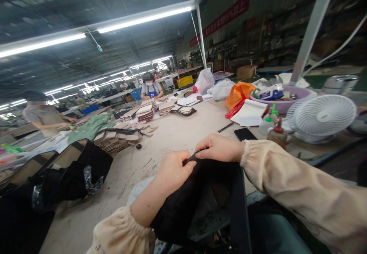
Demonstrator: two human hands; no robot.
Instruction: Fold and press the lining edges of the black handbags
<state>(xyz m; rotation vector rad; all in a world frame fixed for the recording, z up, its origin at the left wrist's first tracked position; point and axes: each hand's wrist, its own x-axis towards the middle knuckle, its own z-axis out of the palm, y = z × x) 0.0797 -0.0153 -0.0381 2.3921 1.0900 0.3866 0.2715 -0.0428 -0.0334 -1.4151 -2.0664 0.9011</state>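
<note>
A black fabric piece [183, 208], box-like with an open middle, stands at the table's near edge in front of me. My left hand [173, 171] pinches its upper edge between thumb and fingers. Right beside it, my right hand [219, 148] grips the same edge, its fingers curled over the top. The two hands almost touch at the pinched spot. Which kind of article the black piece is, I cannot tell. A black phone [245, 134] lies on the table just beyond my right wrist.
Black cases [83, 154] with tan linings lie at left, near stacks of cut boards [114, 139]. A white fan [323, 116], a red-capped bottle [277, 133], a notepad [250, 110] and a purple basin [298, 101] stand at right. Co-workers [150, 87] sit or stand farther back.
</note>
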